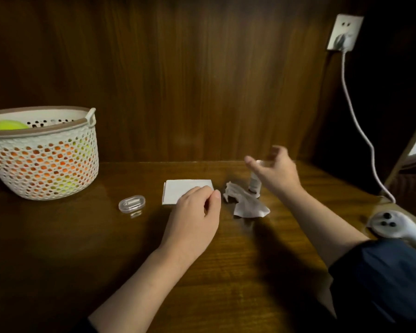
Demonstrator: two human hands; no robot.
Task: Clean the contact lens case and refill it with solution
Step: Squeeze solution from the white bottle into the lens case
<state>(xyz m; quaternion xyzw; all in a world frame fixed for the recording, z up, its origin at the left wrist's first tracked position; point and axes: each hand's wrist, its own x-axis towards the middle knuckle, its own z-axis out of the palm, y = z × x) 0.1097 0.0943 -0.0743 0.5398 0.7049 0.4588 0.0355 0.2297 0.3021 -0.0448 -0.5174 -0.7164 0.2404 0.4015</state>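
- Contact lens case [132, 203]: clear, oval, lies flat on worktop [226, 260], left of centre, in front of basket [42, 162]. Neither hand touches it.
- Solution bottle [254, 182]: small, white, upright, near back edge of worktop, right of centre. Top part hidden behind right hand.
- Right hand [273, 171]: raised at bottle's top, fingers spread and loosely bent, motion-blurred. Cannot tell whether it has hold of the bottle or is just at it.
- Left hand [197, 212]: rests on worktop, fingers curled under, thumb against index fingertip; knuckles overlap front right corner of folded tissue [186, 191]. Whether it pinches the tissue's edge: cannot tell.
- Folded tissue: white, flat rectangle, betw. case and crumpled tissue [246, 203].
- Crumpled tissue: greyish-white, lies just in front of bottle base, touching or nearly so.
- Basket: white perforated plastic w/ brown rim, far left, holds orange and yellow-green balls.
- Wall socket [345, 32] upper right w/ plug; white cable [360, 131] runs down to worktop's right edge.
- White power strip [392, 224] at right edge, next to dark sleeve [380, 280] of right arm.
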